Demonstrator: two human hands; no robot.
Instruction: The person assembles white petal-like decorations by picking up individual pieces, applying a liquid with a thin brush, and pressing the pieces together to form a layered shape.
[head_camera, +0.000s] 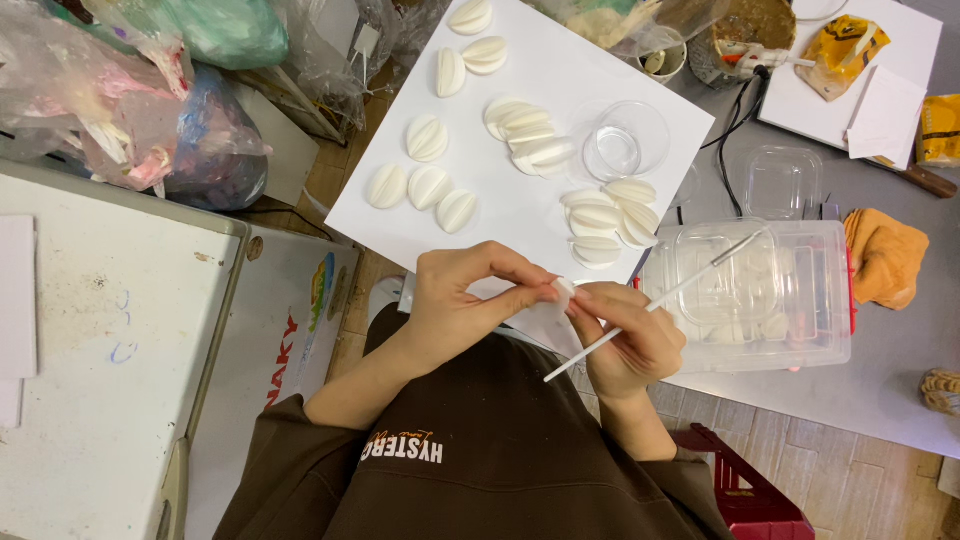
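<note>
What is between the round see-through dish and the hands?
In the head view, a cluster of white ribbed petals lies on the white sheet, between the dish and both hands.

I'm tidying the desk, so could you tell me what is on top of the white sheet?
On the white sheet lie ribbed white petal pieces and a clear round dish. Whatever lies beneath them is covered.
</note>
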